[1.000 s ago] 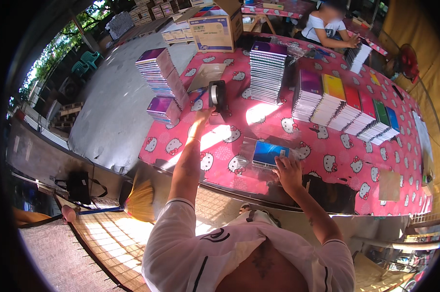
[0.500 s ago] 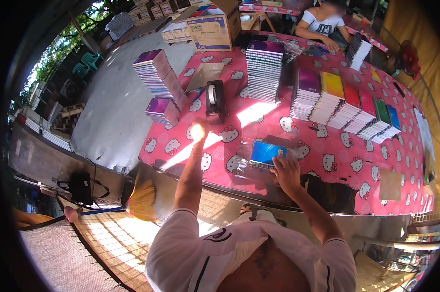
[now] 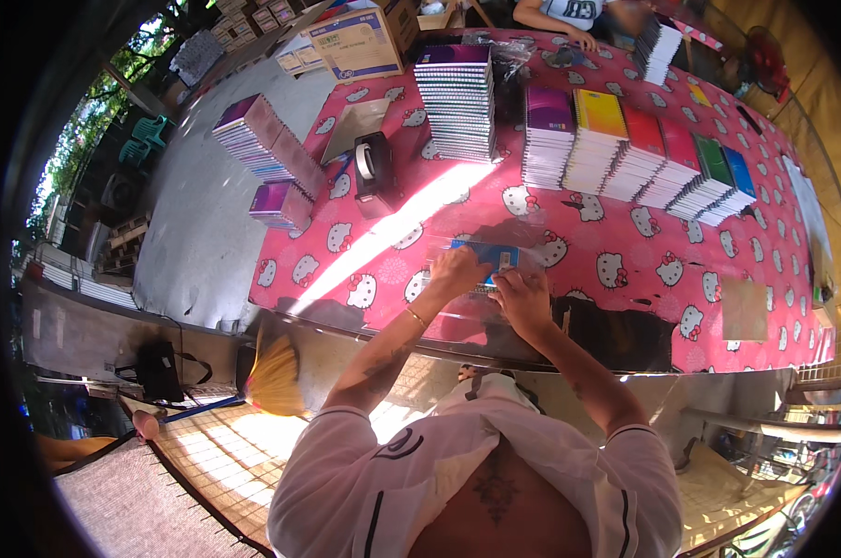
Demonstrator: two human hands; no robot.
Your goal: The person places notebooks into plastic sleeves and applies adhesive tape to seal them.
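A small blue spiral notebook [image 3: 495, 251] lies on the table right in front of me, with clear plastic film around it. My left hand [image 3: 457, 272] reaches over its left part, fingers drawn together at the cover; whatever they pinch is too small to make out. At the lower right edge, my right hand [image 3: 523, 296] grips the notebook with bent fingers. A black tape dispenser [image 3: 376, 181] with a pale roll stands farther off, to the left of both hands.
Purple-topped notebook stacks [image 3: 276, 139] stand at the left and a taller stack [image 3: 455, 107] at the back. A row of coloured notebook stacks [image 3: 625, 153] runs to the right. A cardboard box [image 3: 360, 42] sits behind. Across the table, a person's arm [image 3: 555, 26] rests near another stack.
My left hand has come from beside the tape dispenser to the blue notebook. My right hand stays at the notebook's right side. The view has shifted, and the co-worker shows less.
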